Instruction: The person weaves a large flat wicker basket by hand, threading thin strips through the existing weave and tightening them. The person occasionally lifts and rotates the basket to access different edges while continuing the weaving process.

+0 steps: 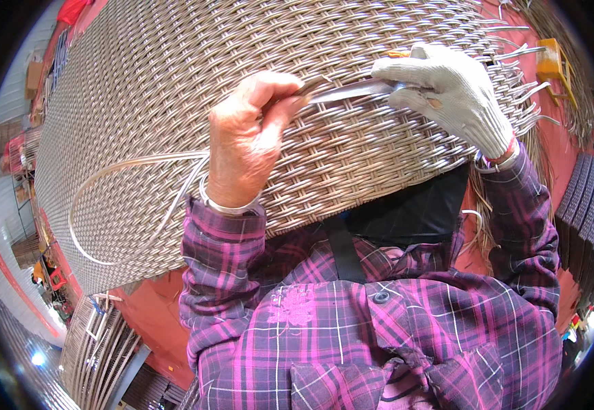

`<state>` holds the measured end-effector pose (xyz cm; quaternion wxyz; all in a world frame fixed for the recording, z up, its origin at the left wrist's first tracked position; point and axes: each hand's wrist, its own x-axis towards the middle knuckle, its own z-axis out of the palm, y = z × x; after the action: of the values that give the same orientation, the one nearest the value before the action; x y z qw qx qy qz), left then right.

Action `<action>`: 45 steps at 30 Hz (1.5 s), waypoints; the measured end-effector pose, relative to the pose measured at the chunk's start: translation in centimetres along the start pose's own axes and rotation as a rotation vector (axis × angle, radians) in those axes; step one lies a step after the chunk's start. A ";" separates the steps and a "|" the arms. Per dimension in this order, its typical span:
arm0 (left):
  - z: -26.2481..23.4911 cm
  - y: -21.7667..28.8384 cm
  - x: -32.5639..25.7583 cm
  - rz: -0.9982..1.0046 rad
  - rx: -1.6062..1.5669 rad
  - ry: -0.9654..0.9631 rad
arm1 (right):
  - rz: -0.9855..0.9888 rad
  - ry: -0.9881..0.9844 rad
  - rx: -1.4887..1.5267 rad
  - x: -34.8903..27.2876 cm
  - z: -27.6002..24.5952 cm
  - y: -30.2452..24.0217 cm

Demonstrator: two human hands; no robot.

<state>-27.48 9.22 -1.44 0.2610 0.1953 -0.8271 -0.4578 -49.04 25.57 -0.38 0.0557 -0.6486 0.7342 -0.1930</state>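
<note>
A large sheet of woven wicker (352, 160) in grey-brown strands spreads under both hands. My bare left hand (249, 133) is closed, with thumb and forefinger pinching the end of a wicker strand (314, 84). My right hand (447, 96), in a white knit glove with a small hole, is closed around a pointed metal blade (358, 90). The blade's tip reaches left to the left hand's fingertips. The glove hides most of its handle, so I cannot tell whether it is a knife or scissors. A bit of orange shows above the gloved fingers.
A loose pale strand (75, 205) loops left of my left wrist. Untrimmed strand ends (533, 92) stick out along the weave's right edge. Beyond them stands a yellow stool-like frame (555, 68) on the red floor (160, 321). Bundled strands (95, 348) lie at lower left.
</note>
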 end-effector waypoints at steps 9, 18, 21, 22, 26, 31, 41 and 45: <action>-1.8 -2.7 -3.0 -0.286 -0.392 0.077 | -0.376 0.027 -0.207 5.9 -4.1 0.1; -1.2 -2.4 -3.1 -0.280 -0.398 0.061 | -0.431 -0.287 -0.172 9.8 -6.2 -0.8; -1.1 -2.3 -3.2 -0.281 -0.376 0.057 | -0.546 -0.296 -0.232 11.1 -5.9 -0.8; -1.1 -2.3 -3.2 -0.284 -0.383 0.061 | -0.580 -0.307 -0.218 11.3 -6.0 -0.7; -1.0 -2.0 -3.2 -0.304 -0.374 0.067 | -0.579 -0.401 -0.207 12.7 -6.4 -1.4; -1.0 -1.9 -3.2 -0.291 -0.312 0.064 | -0.510 -0.449 -0.197 11.8 -8.1 -2.8; -0.6 -1.4 -3.3 -0.263 -0.245 0.061 | -0.485 -0.587 -0.220 11.5 -5.9 -1.6; -1.0 -1.3 -3.2 -0.258 -0.271 0.085 | -0.124 -0.473 0.040 5.9 -1.8 -0.9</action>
<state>-24.25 9.69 -2.90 0.2588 0.2821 -0.7141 -0.5861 -49.76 20.13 2.61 0.2269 -0.7183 0.6556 -0.0535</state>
